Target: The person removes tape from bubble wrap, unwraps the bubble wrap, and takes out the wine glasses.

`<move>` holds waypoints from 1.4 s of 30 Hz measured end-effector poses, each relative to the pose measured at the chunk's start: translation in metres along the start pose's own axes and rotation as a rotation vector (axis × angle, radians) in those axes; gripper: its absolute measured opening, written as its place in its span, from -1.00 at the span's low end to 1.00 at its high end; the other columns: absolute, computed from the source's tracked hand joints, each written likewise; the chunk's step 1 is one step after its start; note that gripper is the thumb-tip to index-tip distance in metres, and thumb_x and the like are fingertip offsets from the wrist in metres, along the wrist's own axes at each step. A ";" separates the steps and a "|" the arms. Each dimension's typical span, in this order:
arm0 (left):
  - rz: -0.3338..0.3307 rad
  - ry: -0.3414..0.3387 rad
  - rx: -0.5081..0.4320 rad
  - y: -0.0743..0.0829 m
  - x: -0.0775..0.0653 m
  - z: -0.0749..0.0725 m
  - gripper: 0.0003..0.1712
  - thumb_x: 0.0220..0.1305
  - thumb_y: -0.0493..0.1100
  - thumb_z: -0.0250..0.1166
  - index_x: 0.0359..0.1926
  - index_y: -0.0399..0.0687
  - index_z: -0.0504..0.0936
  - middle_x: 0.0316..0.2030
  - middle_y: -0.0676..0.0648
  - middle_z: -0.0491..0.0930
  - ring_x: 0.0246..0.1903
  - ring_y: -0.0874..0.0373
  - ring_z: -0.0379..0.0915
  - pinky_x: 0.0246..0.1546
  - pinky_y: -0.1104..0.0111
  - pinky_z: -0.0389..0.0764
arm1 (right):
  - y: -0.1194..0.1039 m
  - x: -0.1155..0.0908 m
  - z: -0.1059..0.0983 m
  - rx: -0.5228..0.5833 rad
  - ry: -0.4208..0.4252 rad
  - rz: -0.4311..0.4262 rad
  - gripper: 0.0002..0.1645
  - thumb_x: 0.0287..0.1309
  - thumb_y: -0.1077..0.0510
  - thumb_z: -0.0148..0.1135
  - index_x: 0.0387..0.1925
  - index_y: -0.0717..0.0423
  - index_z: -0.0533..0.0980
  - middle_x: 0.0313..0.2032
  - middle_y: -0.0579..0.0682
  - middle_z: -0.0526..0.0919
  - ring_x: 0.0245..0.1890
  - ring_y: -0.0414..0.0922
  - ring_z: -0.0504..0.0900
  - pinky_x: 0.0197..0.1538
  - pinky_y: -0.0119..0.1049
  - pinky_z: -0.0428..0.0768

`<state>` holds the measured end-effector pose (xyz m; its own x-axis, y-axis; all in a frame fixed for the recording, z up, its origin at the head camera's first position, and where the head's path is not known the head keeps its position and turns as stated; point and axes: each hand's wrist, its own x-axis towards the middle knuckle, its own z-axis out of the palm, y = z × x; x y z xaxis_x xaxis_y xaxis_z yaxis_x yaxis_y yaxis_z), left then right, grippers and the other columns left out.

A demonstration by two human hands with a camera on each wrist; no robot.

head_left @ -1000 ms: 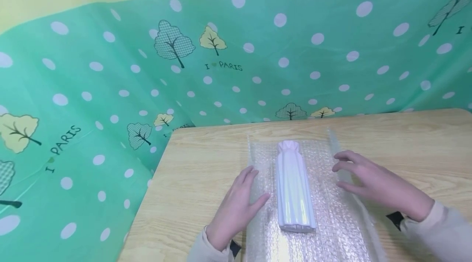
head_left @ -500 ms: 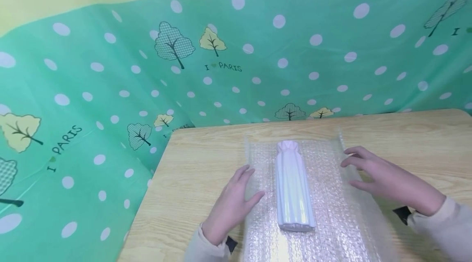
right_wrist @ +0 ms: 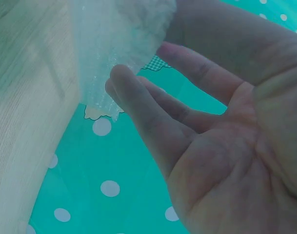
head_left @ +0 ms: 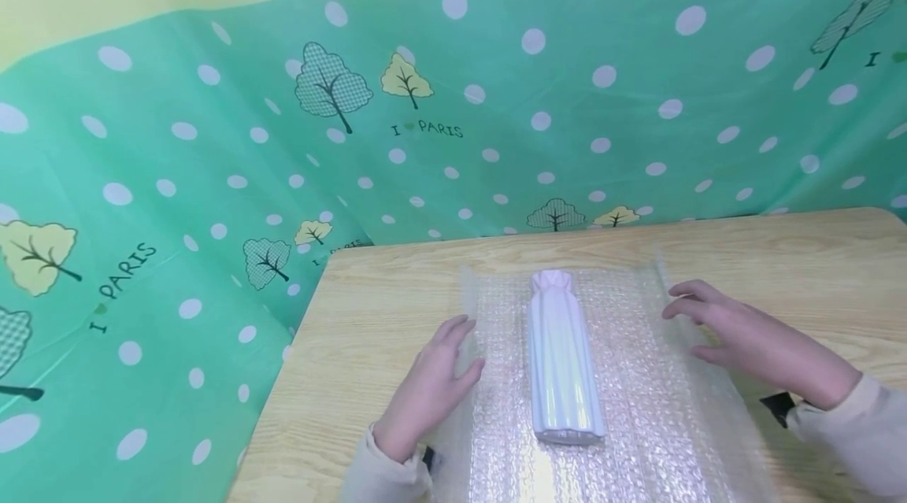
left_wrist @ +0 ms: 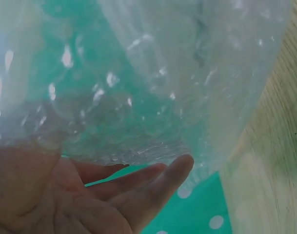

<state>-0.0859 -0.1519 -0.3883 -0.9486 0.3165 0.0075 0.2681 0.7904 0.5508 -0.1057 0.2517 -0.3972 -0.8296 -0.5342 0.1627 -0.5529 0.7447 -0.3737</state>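
Hanging loose, grasping nothing, the left hand (head_left: 428, 386) and right hand (head_left: 753, 344) flank the bubble wrap (head_left: 636, 401); contact with its edges is hard to judge. Smoothing both sides evenly should avoid jolting the vase (head_left: 564, 361) lying on it, atop the worktop (head_left: 375, 322).

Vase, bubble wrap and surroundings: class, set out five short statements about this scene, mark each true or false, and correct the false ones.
1. The vase rests on the bubble wrap, between the left hand and the right hand. True.
2. The vase stands upright. False: it lies on its side.
3. The right hand grips the vase. False: that hand is apart from it, near the wrap's edge.
4. The cloth behind the table shows white dots and printed trees. True.
5. The table is solid black. False: it has a pale wood grain.
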 end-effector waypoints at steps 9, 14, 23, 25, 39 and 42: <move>0.003 -0.025 -0.039 -0.009 0.000 -0.006 -0.35 0.39 -0.16 0.21 0.42 -0.22 0.29 0.40 -0.23 0.29 0.12 -0.14 0.52 0.07 0.13 0.66 | 0.003 0.000 0.000 0.013 -0.037 0.055 -0.39 -0.19 0.33 0.56 0.00 0.20 0.55 0.14 0.31 0.42 -0.16 0.06 0.66 -0.26 -0.16 0.72; -0.010 -0.020 -0.070 -0.012 0.001 -0.009 -0.36 0.37 -0.18 0.23 0.41 -0.23 0.30 0.37 -0.20 0.34 0.16 -0.11 0.49 0.01 0.21 0.70 | 0.006 0.000 -0.002 0.041 -0.046 0.104 -0.33 -0.15 0.39 0.52 0.10 0.27 0.49 0.14 0.34 0.41 -0.15 0.13 0.68 -0.29 -0.14 0.72; -0.048 -0.025 -0.113 -0.020 0.002 -0.014 -0.35 0.35 -0.20 0.26 0.40 -0.24 0.31 0.32 -0.21 0.39 0.08 -0.10 0.56 -0.10 0.32 0.72 | 0.014 -0.002 -0.004 0.074 -0.063 0.111 -0.28 -0.15 0.44 0.50 0.12 0.38 0.43 0.12 0.40 0.39 -0.18 0.19 0.68 -0.28 -0.11 0.73; -0.054 -0.026 -0.105 -0.022 0.002 -0.016 -0.37 0.35 -0.22 0.25 0.39 -0.23 0.32 0.31 -0.22 0.40 0.08 -0.10 0.56 -0.10 0.32 0.72 | 0.015 -0.003 -0.004 0.081 -0.062 0.105 -0.26 -0.15 0.45 0.49 0.14 0.41 0.40 0.11 0.41 0.40 -0.19 0.20 0.69 -0.28 -0.12 0.73; -0.088 -0.012 -0.064 -0.031 0.003 -0.022 -0.35 0.34 -0.29 0.26 0.41 -0.19 0.31 0.30 -0.22 0.41 0.04 -0.12 0.57 -0.07 0.20 0.72 | 0.019 -0.008 -0.008 0.042 -0.074 0.156 -0.23 -0.03 0.25 0.49 0.18 0.45 0.34 0.12 0.47 0.39 -0.17 0.23 0.66 -0.28 -0.02 0.72; -0.085 0.008 -0.058 -0.033 0.003 -0.023 -0.35 0.35 -0.26 0.26 0.41 -0.22 0.29 0.28 -0.25 0.43 0.07 -0.15 0.55 -0.02 0.13 0.70 | 0.019 -0.007 -0.008 0.037 -0.084 0.177 -0.25 0.03 0.20 0.46 0.19 0.44 0.35 0.14 0.46 0.38 -0.16 0.21 0.66 -0.24 0.00 0.73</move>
<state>-0.1019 -0.1892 -0.3872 -0.9689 0.2450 -0.0352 0.1762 0.7824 0.5973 -0.1110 0.2732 -0.3982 -0.9031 -0.4292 0.0149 -0.3947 0.8158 -0.4228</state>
